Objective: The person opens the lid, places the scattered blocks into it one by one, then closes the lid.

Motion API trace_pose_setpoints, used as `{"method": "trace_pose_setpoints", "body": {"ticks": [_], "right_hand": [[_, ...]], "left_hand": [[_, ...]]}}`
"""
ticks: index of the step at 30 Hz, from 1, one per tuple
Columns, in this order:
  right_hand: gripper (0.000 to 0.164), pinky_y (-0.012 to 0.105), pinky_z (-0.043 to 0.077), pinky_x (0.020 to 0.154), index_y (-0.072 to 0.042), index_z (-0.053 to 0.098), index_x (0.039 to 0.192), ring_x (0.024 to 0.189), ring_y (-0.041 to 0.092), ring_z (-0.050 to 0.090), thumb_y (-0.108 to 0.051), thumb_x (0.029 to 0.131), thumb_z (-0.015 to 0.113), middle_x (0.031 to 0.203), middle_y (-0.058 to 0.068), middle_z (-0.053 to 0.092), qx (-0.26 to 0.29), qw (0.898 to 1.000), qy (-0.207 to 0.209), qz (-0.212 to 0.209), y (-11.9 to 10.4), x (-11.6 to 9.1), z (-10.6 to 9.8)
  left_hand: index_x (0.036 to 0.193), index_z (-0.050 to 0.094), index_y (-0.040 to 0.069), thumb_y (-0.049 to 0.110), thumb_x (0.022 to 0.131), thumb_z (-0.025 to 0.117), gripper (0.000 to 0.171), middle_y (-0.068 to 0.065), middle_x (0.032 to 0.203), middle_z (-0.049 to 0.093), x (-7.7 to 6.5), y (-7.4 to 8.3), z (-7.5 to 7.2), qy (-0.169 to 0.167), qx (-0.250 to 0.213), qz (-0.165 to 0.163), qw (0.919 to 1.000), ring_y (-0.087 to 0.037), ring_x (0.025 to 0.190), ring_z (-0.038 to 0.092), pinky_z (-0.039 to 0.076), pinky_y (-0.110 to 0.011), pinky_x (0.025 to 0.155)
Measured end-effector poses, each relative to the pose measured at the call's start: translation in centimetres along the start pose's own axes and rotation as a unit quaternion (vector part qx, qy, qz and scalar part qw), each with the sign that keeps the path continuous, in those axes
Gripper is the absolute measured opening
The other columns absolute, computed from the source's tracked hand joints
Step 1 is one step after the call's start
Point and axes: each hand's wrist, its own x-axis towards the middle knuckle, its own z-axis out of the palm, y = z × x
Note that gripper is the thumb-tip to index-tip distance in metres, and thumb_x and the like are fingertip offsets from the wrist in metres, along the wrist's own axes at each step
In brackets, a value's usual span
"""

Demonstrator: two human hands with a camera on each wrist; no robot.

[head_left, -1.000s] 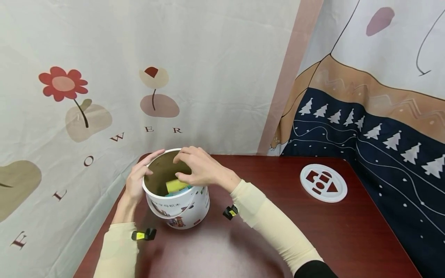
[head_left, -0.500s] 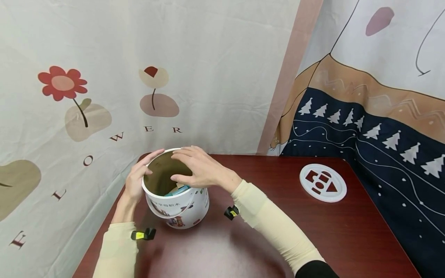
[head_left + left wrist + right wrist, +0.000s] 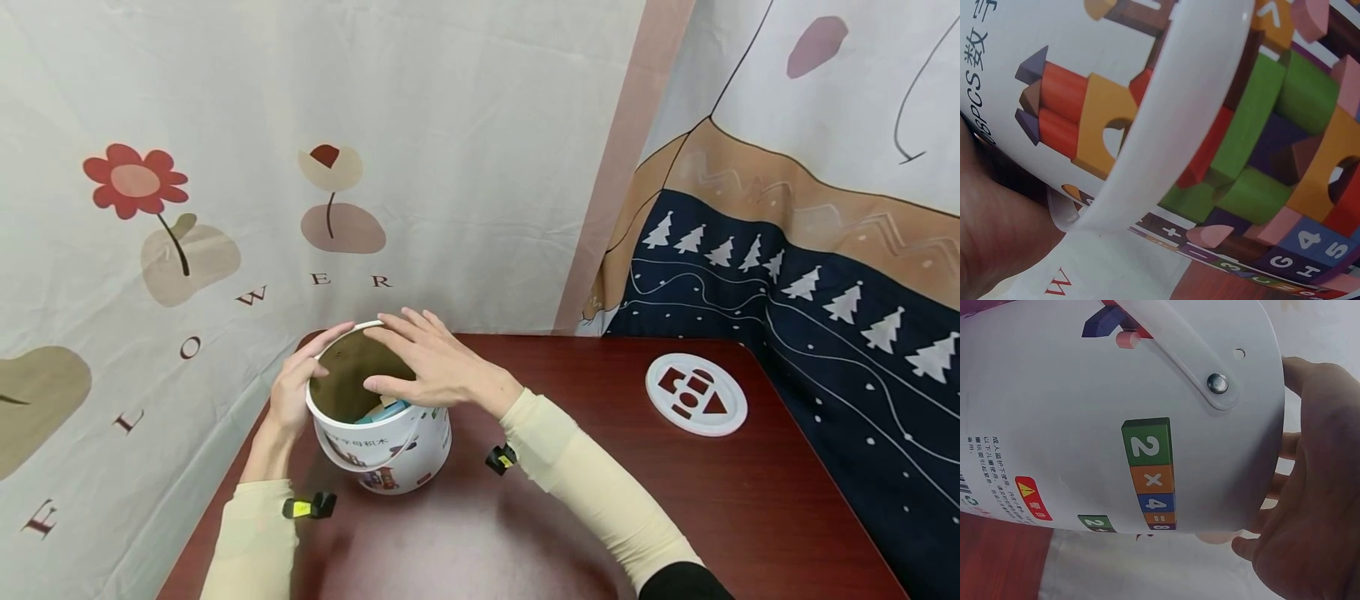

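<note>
A white bucket printed with colourful building blocks stands on the table, tipped by neither hand. My left hand grips its left rim, thumb over the inside and fingers along the outside. Over the right part of the bucket's mouth my right hand is spread, fingers straight and holding nothing. Light blue and wood-coloured blocks show inside, partly hidden by the front rim. The white handle hangs down the bucket's front in the left wrist view. In the right wrist view, a rivet fixes one handle end.
A round white lid with shape cut-outs lies on the right side of the dark red table. A printed curtain hangs behind the table, and a navy tree-patterned cloth borders the right edge.
The yellow block seen under my right hand a second ago is out of sight. My right fingers have straightened and spread. The left hand and the bucket have stayed put.
</note>
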Motion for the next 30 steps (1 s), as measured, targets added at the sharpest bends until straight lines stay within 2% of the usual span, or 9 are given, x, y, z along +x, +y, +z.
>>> {"method": "trace_pose_setpoints", "body": {"ticks": [11,17,24,30], "right_hand": [[0.078,0.051,0.009,0.123,-0.029,0.030,0.164,0.153,0.028,0.009,-0.072,0.098,0.036,0.169,0.000,0.021,0.007,1.000,0.017,-0.006,0.2,-0.4,0.0],[0.075,0.052,0.013,0.122,-0.026,0.035,0.162,0.152,0.026,0.012,-0.067,0.099,0.042,0.166,0.000,0.026,0.010,0.998,0.057,-0.022,0.8,-1.3,-0.3],[0.072,0.051,0.018,0.122,-0.019,0.045,0.157,0.152,0.022,0.015,-0.058,0.098,0.055,0.163,0.001,0.034,0.019,0.991,0.126,-0.036,3.2,-4.8,-0.4],[0.070,0.050,0.021,0.121,-0.014,0.047,0.155,0.151,0.023,0.018,-0.054,0.098,0.057,0.159,0.004,0.039,0.027,0.987,0.160,-0.011,6.3,-8.7,0.4]], "left_hand": [[0.151,0.046,-0.009,-0.014,0.083,0.024,0.072,-0.027,0.144,0.054,0.0,-0.1,0.0,0.002,0.009,0.016,0.9998,-0.039,0.123,0.054,0.051,-0.030,0.094],[0.151,0.047,-0.009,-0.015,0.083,0.024,0.072,-0.025,0.142,0.056,0.1,-0.2,0.0,0.009,0.000,0.010,0.9999,-0.041,0.123,0.052,0.050,-0.031,0.094],[0.153,0.044,-0.008,-0.015,0.084,0.023,0.073,-0.025,0.144,0.054,0.0,-0.1,0.3,0.005,-0.022,0.000,0.9997,-0.043,0.126,0.050,0.051,-0.032,0.097],[0.152,0.046,-0.008,-0.014,0.083,0.024,0.073,-0.020,0.145,0.055,0.0,-0.1,0.2,0.015,-0.011,0.002,0.9998,-0.041,0.124,0.051,0.049,-0.031,0.096]]}}
